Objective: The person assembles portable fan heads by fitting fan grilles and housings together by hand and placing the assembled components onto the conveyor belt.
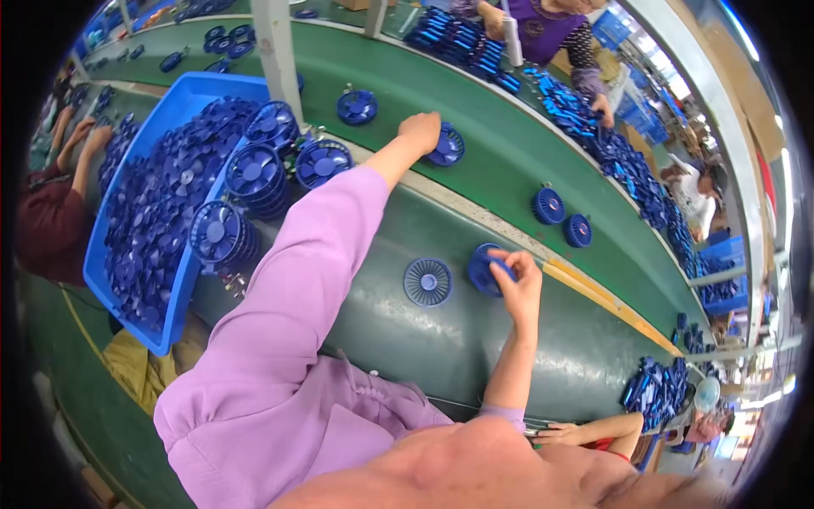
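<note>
My left hand [421, 134] reaches across to the green conveyor belt, its fingers curled down at the near side of a small blue fan [449, 148]; the fingertips are partly hidden. Over the dark green worktable, my right hand [521, 288] pinches a round blue fan part [482, 271] between thumb and fingers. Its far side shows past the fingers, but I cannot tell whether it is one piece or two. Just left of it, a blue fan grille [428, 282] with radial slats lies flat on the table.
A blue bin [178, 318] full of blue fan blades [182, 178] stands at the left. Stacked fan cages [254, 174] rise beside it. More fans [357, 107] sit on the belt. A metal post [275, 55] stands behind the bin. Across the belt, a co-worker [543, 30] handles blue parts.
</note>
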Motion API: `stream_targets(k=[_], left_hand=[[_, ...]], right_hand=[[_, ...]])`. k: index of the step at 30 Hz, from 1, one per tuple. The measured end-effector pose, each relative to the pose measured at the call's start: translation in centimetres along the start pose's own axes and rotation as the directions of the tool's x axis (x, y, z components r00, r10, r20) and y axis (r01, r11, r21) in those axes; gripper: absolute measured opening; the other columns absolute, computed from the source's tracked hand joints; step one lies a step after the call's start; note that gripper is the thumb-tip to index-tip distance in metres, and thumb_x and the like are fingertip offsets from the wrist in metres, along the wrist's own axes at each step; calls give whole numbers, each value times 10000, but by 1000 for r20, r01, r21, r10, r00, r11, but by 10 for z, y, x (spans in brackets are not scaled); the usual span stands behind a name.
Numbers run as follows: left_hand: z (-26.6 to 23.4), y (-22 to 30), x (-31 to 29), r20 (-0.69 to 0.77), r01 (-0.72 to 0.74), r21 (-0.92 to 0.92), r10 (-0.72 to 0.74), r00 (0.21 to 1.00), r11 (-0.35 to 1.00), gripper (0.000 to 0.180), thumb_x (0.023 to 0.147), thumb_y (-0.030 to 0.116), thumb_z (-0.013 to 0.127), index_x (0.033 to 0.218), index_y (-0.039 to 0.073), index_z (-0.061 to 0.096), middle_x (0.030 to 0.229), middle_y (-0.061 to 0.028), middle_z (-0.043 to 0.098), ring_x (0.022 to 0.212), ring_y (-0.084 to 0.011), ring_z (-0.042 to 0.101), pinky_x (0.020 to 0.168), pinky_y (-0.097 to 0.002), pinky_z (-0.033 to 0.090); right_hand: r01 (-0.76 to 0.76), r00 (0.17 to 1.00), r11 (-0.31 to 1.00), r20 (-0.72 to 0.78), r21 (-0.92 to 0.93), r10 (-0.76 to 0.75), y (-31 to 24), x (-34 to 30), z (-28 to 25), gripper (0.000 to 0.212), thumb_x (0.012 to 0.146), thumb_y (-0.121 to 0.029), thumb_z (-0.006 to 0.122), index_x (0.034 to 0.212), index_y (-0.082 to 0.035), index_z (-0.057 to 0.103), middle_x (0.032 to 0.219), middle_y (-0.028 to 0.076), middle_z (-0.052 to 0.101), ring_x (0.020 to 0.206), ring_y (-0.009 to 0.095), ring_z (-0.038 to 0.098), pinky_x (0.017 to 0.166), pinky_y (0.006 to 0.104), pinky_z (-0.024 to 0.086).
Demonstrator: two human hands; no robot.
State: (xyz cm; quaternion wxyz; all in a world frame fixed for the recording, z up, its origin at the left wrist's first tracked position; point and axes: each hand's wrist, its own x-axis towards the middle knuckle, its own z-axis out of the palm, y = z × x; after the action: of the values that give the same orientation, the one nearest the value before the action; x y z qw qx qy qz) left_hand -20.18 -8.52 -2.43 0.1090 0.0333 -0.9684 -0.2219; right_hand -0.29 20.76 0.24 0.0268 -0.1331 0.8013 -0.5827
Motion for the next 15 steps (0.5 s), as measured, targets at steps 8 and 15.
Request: stream_targets(k=[8, 15], left_hand=[[31, 77, -95, -295, -228, -757, -10, 955, 613, 280, 915, 283, 586, 973, 12, 630, 865, -154, 663, 835, -271, 645, 743, -374, 491], [23, 49, -128, 275, 351, -812, 224, 935, -466, 463, 989, 436, 429, 1266, 78, 527, 1220, -74, 597, 1102, -215, 586, 954, -368, 475]], right_hand=[[372, 651, 686, -352, -625, -673, -34, 57, 32, 272, 623, 53, 676, 795, -57, 496, 1167, 182, 602, 1116, 357, 535, 944, 441, 399], [620, 711, 678, -83, -394, -698, -13, 79, 83, 473, 629, -274, 815, 887, -90, 463, 1335, 254, 449, 1283, 449, 372, 1072, 516, 285]])
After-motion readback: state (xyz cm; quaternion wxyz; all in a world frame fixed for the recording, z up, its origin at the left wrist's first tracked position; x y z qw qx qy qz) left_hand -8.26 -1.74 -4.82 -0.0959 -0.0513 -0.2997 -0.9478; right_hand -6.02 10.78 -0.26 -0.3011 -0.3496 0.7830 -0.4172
